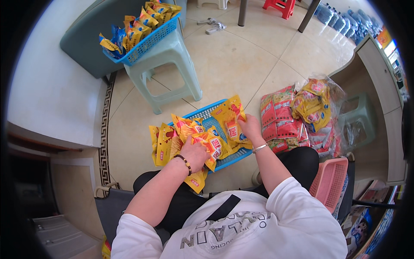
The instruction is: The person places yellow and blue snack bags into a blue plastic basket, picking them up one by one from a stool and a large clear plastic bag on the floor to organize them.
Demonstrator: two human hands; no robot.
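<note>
A blue plastic basket (208,111) sits before me on the floor, with several yellow snack packets in it. My right hand (250,128) pinches the edge of one yellow packet (231,119), which stands tilted at the basket's right part. Over the packets at the left part lies my left hand (194,155), touching a yellow packet (212,147); its fingertips are partly hidden, so I cannot tell if they grip it. More yellow packets (166,145) lean at the left end, and another (195,181) shows below my left wrist.
Red snack packs (279,111) and a clear bag of yellow packets (312,103) lie at right. A pale green stool (161,61) bears another blue basket (142,43) of packets. A pink basket (330,184) is beside my right thigh. Water bottles (339,24) stand far right.
</note>
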